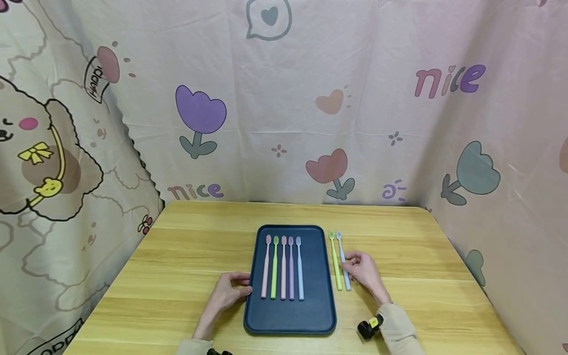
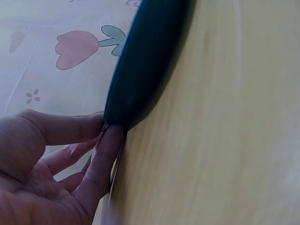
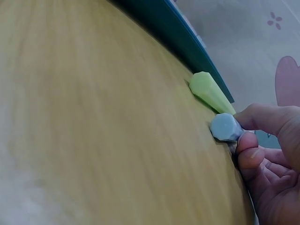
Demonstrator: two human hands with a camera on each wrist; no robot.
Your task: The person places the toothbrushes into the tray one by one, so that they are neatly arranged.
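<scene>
A dark blue tray (image 1: 317, 310) lies on the wooden table, with several toothbrushes side by side on it, pink (image 1: 266, 268), green (image 1: 274, 268), purple (image 1: 291, 268) and light blue (image 1: 300, 268). At the tray's left edge is my left hand (image 1: 228, 292), its thumb and fingertips holding the rim, seen close up in the left wrist view. To the right of the tray, my right hand (image 1: 363, 268) pinches another light blue toothbrush (image 1: 347, 283) by its handle. Beside it, nearer the tray, lies a green toothbrush (image 1: 336, 266). The right wrist view shows the blue handle's end (image 3: 224, 126) between thumb and finger.
The light wood table (image 1: 186, 246) extends on both sides of the tray. A printed curtain (image 1: 275, 98) hangs behind its far edge and along the sides. A black camera (image 1: 369, 328) sits on my right wrist.
</scene>
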